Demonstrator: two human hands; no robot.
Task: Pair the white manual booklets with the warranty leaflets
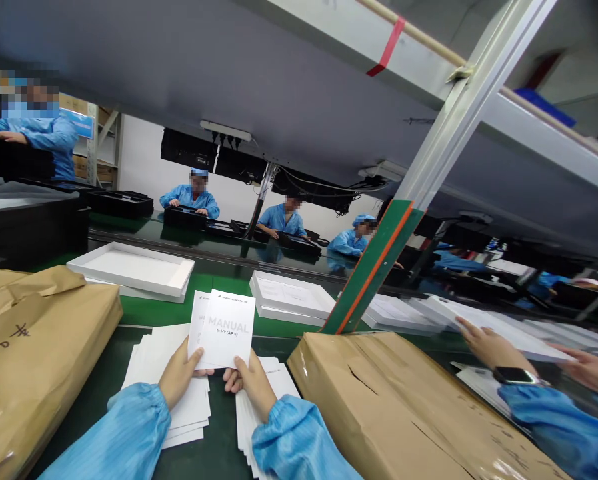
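My left hand (179,375) is closed on the left edge of white printed booklets, thumb on top. The front manual (229,320) reads "MANUAL" and "HYTAB"; a second booklet (197,327) shows behind it at the left. My right hand (253,381) pinches the front manual at its lower right corner, thumb on the cover and fingers curled beneath. Under my left arm lies a fanned stack of white booklets (189,417). Another white stack (279,380) sits by my right wrist, partly covered by my sleeve.
Brown paper packages flank me, one at the left (43,360) and one at the right (403,400). White box trays (133,267) line the green bench. A slanted post (373,267) rises ahead under a low shelf. At right, a co-worker's hands (493,347) hold a white box.
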